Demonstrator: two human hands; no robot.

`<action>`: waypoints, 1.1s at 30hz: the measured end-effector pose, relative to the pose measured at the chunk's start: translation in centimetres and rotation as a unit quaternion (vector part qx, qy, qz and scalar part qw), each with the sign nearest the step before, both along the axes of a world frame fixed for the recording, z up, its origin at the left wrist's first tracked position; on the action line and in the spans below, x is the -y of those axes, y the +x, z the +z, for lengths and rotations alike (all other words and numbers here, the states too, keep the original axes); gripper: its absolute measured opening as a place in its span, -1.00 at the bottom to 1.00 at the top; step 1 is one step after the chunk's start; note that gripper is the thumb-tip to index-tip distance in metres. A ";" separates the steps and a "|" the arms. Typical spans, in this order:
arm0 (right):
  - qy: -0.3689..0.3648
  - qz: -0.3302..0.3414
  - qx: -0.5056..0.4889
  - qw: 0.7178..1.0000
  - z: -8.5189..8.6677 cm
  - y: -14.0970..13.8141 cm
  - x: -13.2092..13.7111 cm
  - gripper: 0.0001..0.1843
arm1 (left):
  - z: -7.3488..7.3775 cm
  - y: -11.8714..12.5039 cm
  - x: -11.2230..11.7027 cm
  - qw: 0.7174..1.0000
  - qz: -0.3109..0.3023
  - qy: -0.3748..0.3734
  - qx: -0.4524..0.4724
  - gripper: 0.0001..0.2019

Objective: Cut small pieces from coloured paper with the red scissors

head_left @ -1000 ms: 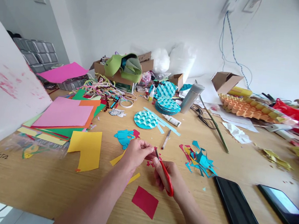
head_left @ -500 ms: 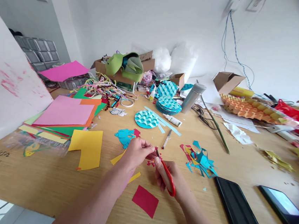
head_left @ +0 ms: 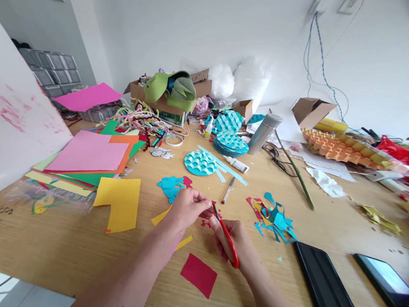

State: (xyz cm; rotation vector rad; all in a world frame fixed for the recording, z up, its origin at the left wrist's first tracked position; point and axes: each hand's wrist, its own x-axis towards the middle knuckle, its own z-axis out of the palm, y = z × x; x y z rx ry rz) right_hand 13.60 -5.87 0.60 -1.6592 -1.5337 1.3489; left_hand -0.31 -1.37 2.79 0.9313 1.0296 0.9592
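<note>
Red-handled scissors (head_left: 230,247) are in my right hand (head_left: 237,234), their blades pointing up and left. My left hand (head_left: 189,206) is closed in a pinch at the blade tips, on a small piece of red paper mostly hidden by the fingers. Small red paper scraps (head_left: 205,223) lie on the table under the hands. Just beyond my left hand is a blue paper fish (head_left: 170,188), with a bit of red paper beside it. A dark red paper rectangle (head_left: 199,275) lies nearer to me, below both hands. Yellow paper strips (head_left: 184,242) stick out around my left forearm.
At left are yellow paper (head_left: 123,206) and a coloured paper stack (head_left: 88,154). Ahead lie a marker (head_left: 228,190), a scalloped blue disc (head_left: 200,163) and a glue bottle (head_left: 237,164). To the right are paper offcuts (head_left: 279,221) and a black phone (head_left: 328,291).
The scissors and my right hand have shifted very slightly. My left hand stays in the same place, and the things on the table have not moved.
</note>
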 end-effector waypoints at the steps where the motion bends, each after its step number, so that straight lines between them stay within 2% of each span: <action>1: 0.001 -0.001 -0.001 1.000 0.0 0.0 0.0 -0.36 | 0.0 0.0 0.0 1.000 0.000 0.001 0.001 -0.89; 12: -0.003 -0.005 0.007 1.000 -0.1 0.0 0.0 -0.37 | 0.3 0.0 0.0 1.000 -0.003 -0.002 -0.005 -0.87; 26: -0.015 -0.017 0.005 1.000 0.0 0.0 0.1 -0.38 | 0.0 0.0 -0.1 1.000 -0.002 0.003 -0.018 -0.88; 33: -0.093 -0.019 0.020 0.995 1.4 0.4 0.0 -0.35 | -0.8 -0.6 -0.8 0.997 0.072 0.016 -0.014 -0.92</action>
